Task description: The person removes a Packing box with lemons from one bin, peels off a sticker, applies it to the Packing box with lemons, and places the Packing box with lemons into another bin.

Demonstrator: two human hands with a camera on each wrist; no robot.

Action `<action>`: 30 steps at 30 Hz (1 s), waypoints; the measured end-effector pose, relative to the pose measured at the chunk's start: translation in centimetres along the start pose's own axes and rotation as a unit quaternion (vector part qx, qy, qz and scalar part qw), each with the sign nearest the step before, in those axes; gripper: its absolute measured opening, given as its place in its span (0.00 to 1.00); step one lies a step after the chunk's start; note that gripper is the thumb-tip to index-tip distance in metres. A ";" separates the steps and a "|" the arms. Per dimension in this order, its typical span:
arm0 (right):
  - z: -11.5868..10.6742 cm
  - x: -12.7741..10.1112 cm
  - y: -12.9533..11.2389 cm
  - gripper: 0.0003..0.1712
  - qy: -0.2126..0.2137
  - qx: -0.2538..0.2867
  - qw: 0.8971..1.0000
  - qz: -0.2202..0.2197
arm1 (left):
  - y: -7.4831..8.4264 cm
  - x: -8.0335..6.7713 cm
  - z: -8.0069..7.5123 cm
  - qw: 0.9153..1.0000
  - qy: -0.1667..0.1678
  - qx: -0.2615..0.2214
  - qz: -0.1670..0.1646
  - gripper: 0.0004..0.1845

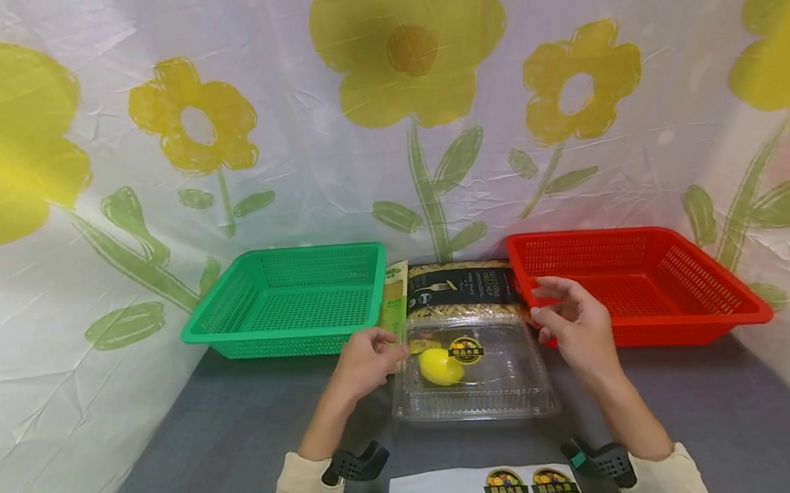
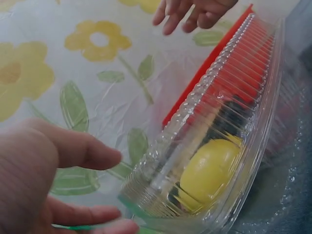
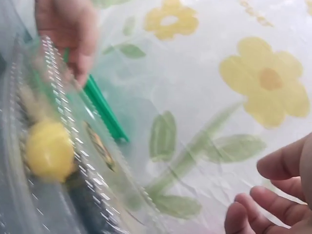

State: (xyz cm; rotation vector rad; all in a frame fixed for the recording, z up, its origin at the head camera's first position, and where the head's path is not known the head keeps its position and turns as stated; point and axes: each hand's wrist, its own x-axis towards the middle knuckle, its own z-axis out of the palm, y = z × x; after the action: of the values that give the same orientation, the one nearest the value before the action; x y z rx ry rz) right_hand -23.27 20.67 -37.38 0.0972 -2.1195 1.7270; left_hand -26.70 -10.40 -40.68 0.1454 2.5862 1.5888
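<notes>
Two hands flank a clear lidded box [image 1: 504, 377] with a lemon [image 1: 441, 367] inside, mid-worktop [image 1: 245, 433].
From where I stand, neither grip is clamped on anything: the left hand [image 1: 368, 362] has thumb and fingers apart just beside the box's left side, though I can't tell if a fingertip touches; the right hand [image 1: 579, 323] hangs, fingers apart, by the red basket [image 1: 692, 332]. The box sits centrally, probably so both hands reach it, with the green basket [image 1: 284, 346] far left. The lid's sticker [image 1: 466, 351] reads 精品水果, matching those on the near sticker sheet [image 1: 436, 489], perhaps left there for easy reach. Behind, a pasta bag [image 1: 462, 286] says "SELEZIONE ORO CHEF".
</notes>
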 end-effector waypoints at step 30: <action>-9.6 2.4 5.9 0.23 0.524 0.270 0.800 0.110 | -1.7 -0.4 0.0 0.970 -0.165 -0.133 -0.116 0.45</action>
State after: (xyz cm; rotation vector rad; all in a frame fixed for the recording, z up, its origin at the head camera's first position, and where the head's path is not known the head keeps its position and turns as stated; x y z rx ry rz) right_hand -24.70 31.69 -40.46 -0.7933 -0.8251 1.8035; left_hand -26.31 -11.17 -42.18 0.0744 2.0416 1.6430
